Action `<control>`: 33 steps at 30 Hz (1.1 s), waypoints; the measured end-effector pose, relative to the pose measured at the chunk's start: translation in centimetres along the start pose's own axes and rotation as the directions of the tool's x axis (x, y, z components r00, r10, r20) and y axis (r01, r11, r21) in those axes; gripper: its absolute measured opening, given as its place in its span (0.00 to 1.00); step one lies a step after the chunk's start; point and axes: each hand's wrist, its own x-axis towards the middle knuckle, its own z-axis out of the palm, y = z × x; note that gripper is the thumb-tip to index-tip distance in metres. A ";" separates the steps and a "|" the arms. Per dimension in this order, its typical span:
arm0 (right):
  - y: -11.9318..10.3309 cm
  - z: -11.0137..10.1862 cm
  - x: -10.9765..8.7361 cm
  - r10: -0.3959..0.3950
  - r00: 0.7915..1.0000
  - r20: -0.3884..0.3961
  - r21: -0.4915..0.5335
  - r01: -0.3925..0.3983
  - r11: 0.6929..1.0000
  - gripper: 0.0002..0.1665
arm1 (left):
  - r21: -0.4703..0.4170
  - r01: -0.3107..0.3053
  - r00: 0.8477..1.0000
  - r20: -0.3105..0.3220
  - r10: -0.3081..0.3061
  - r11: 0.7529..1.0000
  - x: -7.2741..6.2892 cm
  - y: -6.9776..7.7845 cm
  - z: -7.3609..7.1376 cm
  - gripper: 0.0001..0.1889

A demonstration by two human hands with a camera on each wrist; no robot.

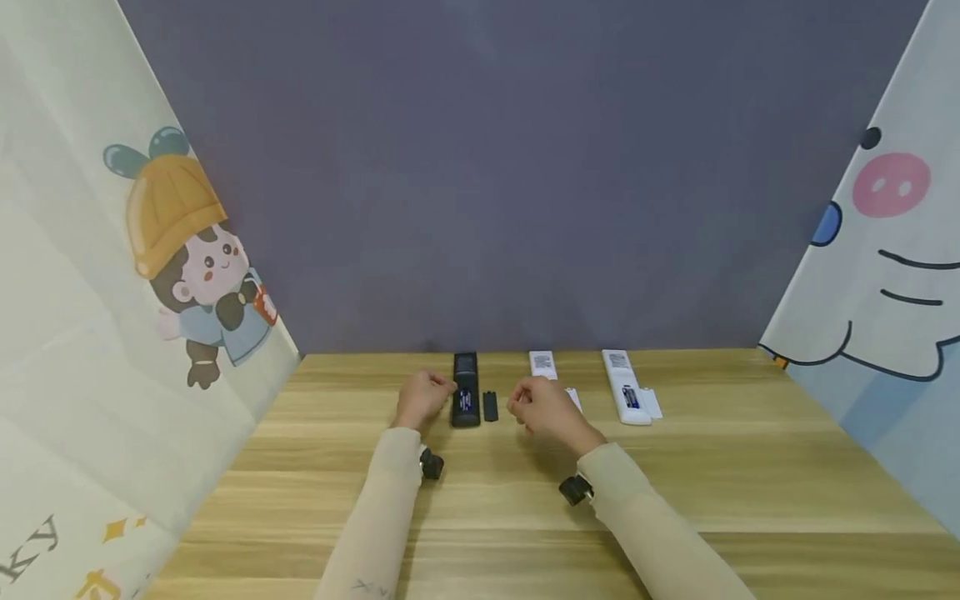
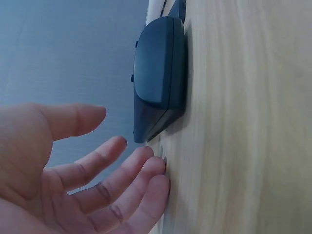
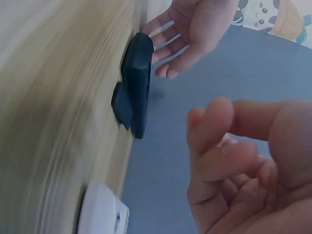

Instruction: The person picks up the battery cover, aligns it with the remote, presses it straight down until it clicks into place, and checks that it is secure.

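Observation:
A black remote control [image 1: 465, 375] lies back-up on the table, its battery compartment exposed with blue batteries [image 1: 466, 401] inside. Right of it lies its loose black battery cover [image 1: 491, 407]. At the remote's left edge is my left hand [image 1: 423, 400], fingers loosely bent and thumb apart from them in the left wrist view. My right hand [image 1: 553, 410] hovers right of the black cover, fingers curled and thumb tip against the index finger. Nothing shows between them. That hand partly hides a white remote control [image 1: 542, 363] and a white battery cover [image 1: 573, 398].
Farther right lies another white remote control [image 1: 618, 375] with batteries [image 1: 630, 397] in its exposed compartment and a white cover [image 1: 651, 403] against its side. A grey panel [image 1: 480, 183] stands behind the wooden table [image 1: 487, 517], with cartoon-printed sheets [image 1: 67, 275] on both sides.

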 end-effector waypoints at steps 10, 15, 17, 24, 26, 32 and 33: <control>-0.2 3.4 3.0 0.103 0.991 -0.087 -0.074 -0.110 0.991 0.07 | -0.011 0.046 0.999 -0.012 -0.046 0.999 1.2 0.1 0.9 0.14; -0.3 4.3 4.2 0.102 0.984 -0.143 -0.192 -0.129 0.973 0.12 | 0.023 0.016 1.000 -0.023 -0.015 1.000 1.5 0.5 1.3 0.16; -0.3 4.6 4.6 0.091 0.984 -0.153 -0.231 -0.125 0.965 0.13 | 0.040 0.004 0.999 -0.032 -0.003 0.999 1.6 0.7 1.4 0.15; -0.1 5.2 5.4 0.110 0.982 -0.151 -0.300 -0.152 0.942 0.15 | 0.049 0.000 1.000 -0.032 0.001 0.999 1.7 1.2 2.0 0.13; 0.0 5.3 5.6 0.107 0.984 -0.143 -0.315 -0.148 0.937 0.17 | 0.051 0.001 0.999 -0.034 0.000 0.999 1.7 1.2 2.1 0.13; 0.3 5.8 6.1 0.072 0.991 -0.112 -0.374 -0.109 0.921 0.16 | 0.092 0.013 0.997 -0.071 -0.006 0.996 1.9 1.3 2.3 0.14; 0.3 5.9 6.2 0.074 0.992 -0.106 -0.380 -0.109 0.919 0.15 | 0.102 0.017 0.997 -0.071 -0.010 0.995 2.0 1.3 2.3 0.14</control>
